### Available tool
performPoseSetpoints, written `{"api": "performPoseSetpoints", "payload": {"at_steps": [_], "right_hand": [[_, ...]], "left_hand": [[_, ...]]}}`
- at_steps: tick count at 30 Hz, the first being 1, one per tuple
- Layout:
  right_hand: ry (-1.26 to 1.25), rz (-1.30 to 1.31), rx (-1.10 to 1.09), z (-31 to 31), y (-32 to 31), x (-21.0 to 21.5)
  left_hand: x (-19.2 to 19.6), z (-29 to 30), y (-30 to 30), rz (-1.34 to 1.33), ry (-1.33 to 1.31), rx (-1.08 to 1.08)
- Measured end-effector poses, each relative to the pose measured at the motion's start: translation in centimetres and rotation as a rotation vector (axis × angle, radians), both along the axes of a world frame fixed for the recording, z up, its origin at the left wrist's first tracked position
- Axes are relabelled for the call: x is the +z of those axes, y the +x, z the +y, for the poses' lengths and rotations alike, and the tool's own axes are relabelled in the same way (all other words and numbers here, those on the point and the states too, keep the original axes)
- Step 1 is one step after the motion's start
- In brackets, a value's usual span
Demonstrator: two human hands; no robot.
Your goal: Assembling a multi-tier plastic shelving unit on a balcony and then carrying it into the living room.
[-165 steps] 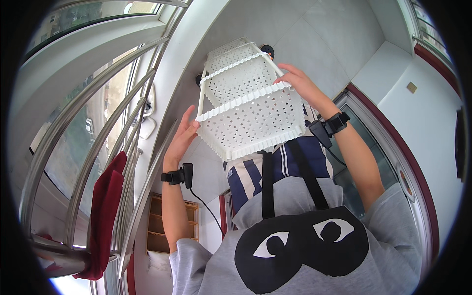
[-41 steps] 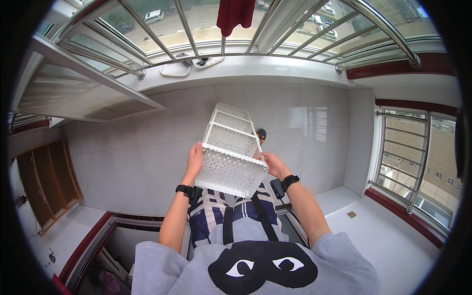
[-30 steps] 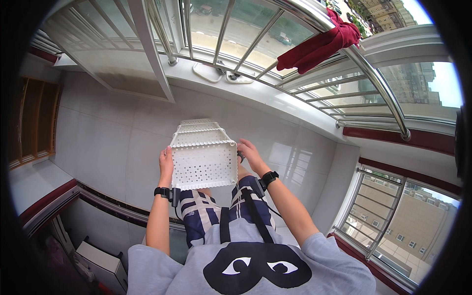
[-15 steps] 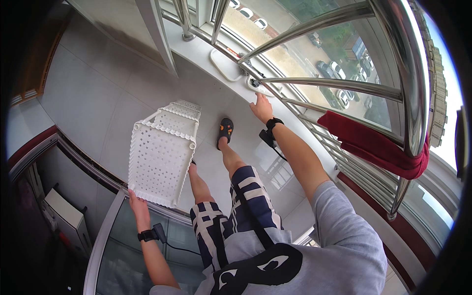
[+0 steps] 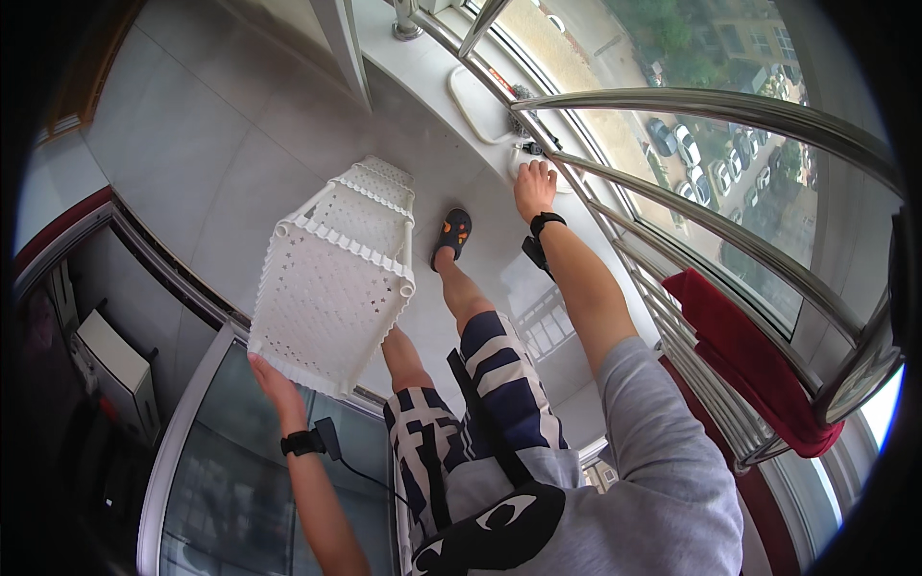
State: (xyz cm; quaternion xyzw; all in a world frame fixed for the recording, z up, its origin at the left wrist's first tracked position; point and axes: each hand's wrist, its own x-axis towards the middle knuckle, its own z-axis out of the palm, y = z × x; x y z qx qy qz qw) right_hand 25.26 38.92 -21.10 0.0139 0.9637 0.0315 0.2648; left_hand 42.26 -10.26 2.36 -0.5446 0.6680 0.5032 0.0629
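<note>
A white plastic storage rack (image 5: 327, 298) with tiers, star-shaped holes and scalloped rims stands tilted at centre left. My left hand (image 5: 277, 386) holds its near lower corner, the fingers partly hidden behind the panel. At the windowsill (image 5: 437, 106), my right hand (image 5: 535, 190) has its fingers curled over the edge of a small white object with a black part (image 5: 528, 151). What lies inside those fingers is hidden. Beyond it on the sill rests a white, rounded flat tray-like piece (image 5: 473, 108) beside a grey scrubber-like bundle (image 5: 521, 93).
Curved steel railings (image 5: 711, 182) run along the window at the right, with a dark red cloth (image 5: 744, 360) draped over them. A glass sliding door (image 5: 240, 461) with a metal frame stands at lower left. Grey tiles (image 5: 211, 125) cover the floor.
My right hand's stretched fingers have curled in at the small object on the sill. My left hand keeps hold of the rack, which is tipped a little more. The view has shifted.
</note>
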Motion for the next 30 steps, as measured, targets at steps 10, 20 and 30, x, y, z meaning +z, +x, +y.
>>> {"api": "performPoseSetpoints", "payload": {"at_steps": [10, 20, 30], "right_hand": [[-0.449, 0.198, -0.085, -6.2, -4.9, 3.7], [-0.207, 0.040, -0.088, -8.6, -7.7, 1.1], [-0.966, 0.209, -0.205, -17.1, -4.2, 20.4]], "left_hand": [[1.1, -0.6, -0.3, -0.020, 0.078, 0.055], [0.1, -2.0, 0.4, 0.006, 0.119, 0.059], [2.1, -2.3, 0.4, -0.147, -0.423, -0.426]]}}
